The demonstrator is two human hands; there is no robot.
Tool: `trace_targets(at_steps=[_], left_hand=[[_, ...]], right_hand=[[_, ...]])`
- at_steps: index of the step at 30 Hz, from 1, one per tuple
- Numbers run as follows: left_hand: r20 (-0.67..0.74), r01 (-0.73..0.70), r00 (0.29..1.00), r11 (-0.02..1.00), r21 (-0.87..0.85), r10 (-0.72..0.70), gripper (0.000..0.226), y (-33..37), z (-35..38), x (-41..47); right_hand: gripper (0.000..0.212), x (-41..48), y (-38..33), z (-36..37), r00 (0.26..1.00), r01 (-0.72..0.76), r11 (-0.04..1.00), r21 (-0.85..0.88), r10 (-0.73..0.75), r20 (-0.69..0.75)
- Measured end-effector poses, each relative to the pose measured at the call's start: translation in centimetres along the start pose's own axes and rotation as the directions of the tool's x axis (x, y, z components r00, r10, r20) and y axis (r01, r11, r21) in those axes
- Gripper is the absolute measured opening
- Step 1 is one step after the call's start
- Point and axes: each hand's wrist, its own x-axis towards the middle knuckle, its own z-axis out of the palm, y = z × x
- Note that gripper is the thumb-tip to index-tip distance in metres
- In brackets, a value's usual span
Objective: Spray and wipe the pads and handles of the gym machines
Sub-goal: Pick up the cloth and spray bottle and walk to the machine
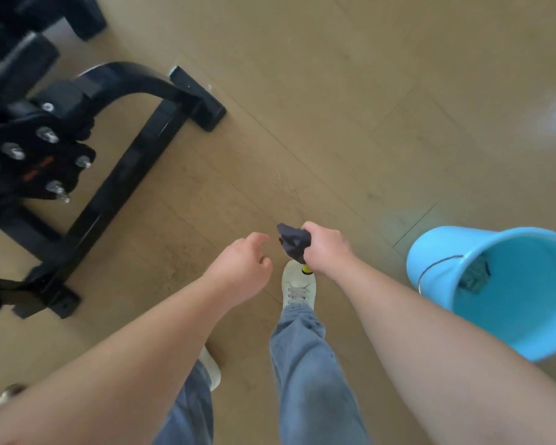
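My right hand (326, 250) grips a dark grey cloth (294, 242) bunched in its fist; a small yellow and black part (306, 269), perhaps a spray bottle's nozzle, pokes out below the fist and the rest of it is hidden. My left hand (243, 268) hangs just left of the cloth with loosely curled fingers and holds nothing. A black gym machine (77, 146) with a bolted plate and steel base bars stands at the left. Dark pads (23, 59) show at the top left.
A light blue bucket (507, 322) with a metal handle stands on the wooden floor at the right, a dark cloth (474, 277) inside it. My legs in blue jeans and white shoes (299, 287) are below my hands. Open floor stretches ahead.
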Motion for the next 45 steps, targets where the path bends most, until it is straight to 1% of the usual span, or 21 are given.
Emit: trace_targets(at_steps=[2,4,9,12,14,16,19,22,24,26,28,29,31,33,34,36,37,40,42,43,45], left_hand=[[-0.014,-0.004,1.000,1.000,-0.003,0.004,0.055,0.8,-1.3,-2.4],[-0.038,-0.016,0.999,1.000,-0.004,0.016,0.054,1.7,-2.6,-5.1],[-0.089,-0.119,0.989,0.993,-0.002,0.118,0.052,4.6,-5.7,-12.6],[-0.159,-0.189,0.969,0.982,0.013,0.189,0.058,6.4,-7.9,-17.4],[-0.215,-0.206,0.955,0.978,0.022,0.206,0.062,7.1,-9.8,-20.8],[-0.266,-0.215,0.941,0.977,0.014,0.211,0.066,7.3,-11.5,-24.1],[-0.328,-0.257,0.918,0.965,-0.058,0.224,0.075,7.0,-13.7,-28.6],[-0.443,-0.358,0.864,0.910,-0.211,0.238,0.098,6.0,-15.3,-33.4],[-0.520,-0.432,0.822,0.848,-0.306,0.231,0.119,4.6,-15.9,-36.9],[-0.584,-0.495,0.779,0.795,-0.351,0.227,0.129,3.3,-15.9,-39.1],[-0.685,-0.554,0.707,0.740,-0.382,0.176,0.125,1.4,-16.0,-41.9],[-0.736,-0.585,0.663,0.708,-0.395,0.137,0.117,0.6,-16.2,-43.0],[-0.823,-0.632,0.565,0.674,-0.382,0.063,0.087,-1.1,-16.9,-45.1],[-0.854,-0.641,0.519,0.680,-0.356,0.042,0.067,-3.1,-18.0,-46.6],[-0.853,-0.642,0.520,0.682,-0.349,0.052,0.059,-4.4,-18.6,-47.2],[-0.846,-0.644,0.527,0.688,-0.334,0.082,0.051,-7.1,-19.7,-48.4],[-0.849,-0.640,0.521,0.695,-0.326,0.082,0.049,-8.4,-20.3,-48.9],[-0.865,-0.646,0.502,0.667,-0.372,0.003,0.046,-12.5,-21.7,-50.5],[-0.874,-0.677,0.483,0.611,-0.410,-0.051,0.045,-15.0,-22.4,-51.2],[-0.879,-0.692,0.472,0.587,-0.421,-0.074,0.044,-16.1,-22.8,-51.5],[-0.880,-0.716,0.458,0.536,-0.447,-0.123,0.044,-18.0,-23.6,-52.0]], right_hand=[[0.033,-3.2,0.1,-1.2,0.997,0.057,0.998,0.027,-0.059,0.056],[0.037,-6.5,-0.4,-2.8,0.990,0.111,0.992,0.061,-0.115,0.083],[0.031,-15.4,-4.1,-7.7,0.970,0.238,0.967,0.091,-0.242,0.030],[0.022,-20.9,-6.9,-10.6,0.936,0.352,0.935,0.040,-0.352,-0.011],[0.025,-24.7,-8.7,-12.7,0.909,0.415,0.910,-0.009,-0.415,-0.034],[0.027,-28.6,-10.6,-14.6,0.872,0.486,0.873,-0.054,-0.488,-0.043],[0.020,-34.3,-13.4,-16.8,0.806,0.586,0.807,-0.070,-0.590,-0.053],[0.016,-39.3,-16.8,-18.0,0.726,0.676,0.727,-0.122,-0.685,-0.063],[0.029,-42.5,-19.2,-18.0,0.665,0.728,0.666,-0.164,-0.744,-0.069],[0.045,-44.5,-21.0,-17.6,0.618,0.760,0.619,-0.200,-0.783,-0.073],[0.048,-46.9,-23.3,-16.3,0.563,0.792,0.561,-0.241,-0.824,-0.065],[0.048,-48.0,-24.5,-15.6,0.533,0.805,0.532,-0.264,-0.843,-0.074],[0.040,-49.9,-26.8,-14.3,0.487,0.818,0.492,-0.298,-0.868,-0.094],[0.031,-51.2,-29.0,-13.3,0.452,0.843,0.454,-0.290,-0.889,-0.080],[0.029,-51.8,-29.9,-12.8,0.444,0.853,0.440,-0.282,-0.895,-0.053],[0.031,-53.1,-31.7,-11.4,0.448,0.851,0.439,-0.287,-0.893,-0.038],[0.032,-53.8,-32.6,-10.6,0.451,0.845,0.451,-0.289,-0.890,-0.072],[0.021,-55.5,-35.2,-8.1,0.463,0.832,0.517,-0.202,-0.847,-0.262],[0.019,-55.7,-36.7,-6.7,0.523,0.799,0.586,-0.131,-0.786,-0.329],[0.021,-55.6,-37.3,-6.0,0.566,0.778,0.620,-0.102,-0.761,-0.317],[0.019,-55.6,-38.5,-4.7,0.660,0.733,0.680,-0.023,-0.719,-0.218]])
